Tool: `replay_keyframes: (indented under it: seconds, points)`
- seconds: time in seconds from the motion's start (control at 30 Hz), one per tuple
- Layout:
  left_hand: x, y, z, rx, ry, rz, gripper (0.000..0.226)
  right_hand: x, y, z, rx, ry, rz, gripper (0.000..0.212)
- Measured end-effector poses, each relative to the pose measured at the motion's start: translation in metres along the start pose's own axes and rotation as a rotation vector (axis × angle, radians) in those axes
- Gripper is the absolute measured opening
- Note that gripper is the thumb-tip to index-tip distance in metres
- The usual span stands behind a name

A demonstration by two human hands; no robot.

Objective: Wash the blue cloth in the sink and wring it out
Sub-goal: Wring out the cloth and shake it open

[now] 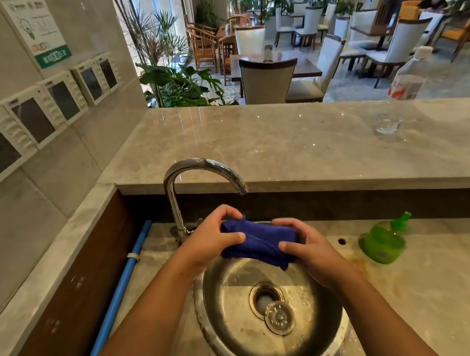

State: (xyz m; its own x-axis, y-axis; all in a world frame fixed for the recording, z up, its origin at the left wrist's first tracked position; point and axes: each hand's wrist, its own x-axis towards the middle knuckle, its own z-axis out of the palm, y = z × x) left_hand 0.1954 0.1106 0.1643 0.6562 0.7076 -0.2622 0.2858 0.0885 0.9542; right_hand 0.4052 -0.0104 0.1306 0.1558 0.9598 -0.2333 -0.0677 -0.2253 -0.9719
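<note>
The blue cloth (259, 241) is bunched into a thick roll and held above the far rim of the round steel sink (224, 291). My left hand (215, 238) grips its left end, fingers curled over the top. My right hand (305, 242) grips its right end, thumb on the near side. A chrome tap (197, 169) arches over from the left; its spout ends just above the cloth and no water is seen running. The drain (264, 297) is open, with the round strainer plug (279, 316) lying beside it.
A green soap dispenser (383, 241) stands on the counter right of the sink. A blue pipe (119, 289) runs along the left wall. On the raised marble ledge (253, 138) stand a glass (387, 123) and a plastic bottle (409, 76).
</note>
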Motion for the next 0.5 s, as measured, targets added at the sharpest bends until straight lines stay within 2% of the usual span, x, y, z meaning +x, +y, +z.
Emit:
replay_keyframes:
  seconds: [0.07,0.27,0.4,0.5]
  points:
    - [0.0,0.01,-0.002,0.187,-0.06,0.02,0.049,-0.002,0.002,-0.004,-0.062,-0.088,0.022,0.043]
    - [0.003,0.063,0.004,0.483,-0.298,0.157,0.034,0.005,-0.018,0.003,-0.227,-0.364,-0.022,0.045]
    - [0.011,0.096,0.007,0.524,-0.384,0.161,0.034,0.014,-0.032,0.014,-0.182,-0.384,-0.075,0.052]
    - [0.02,0.1,0.001,0.48,-0.301,0.145,0.035,0.018,-0.029,0.021,0.001,-0.364,-0.039,0.051]
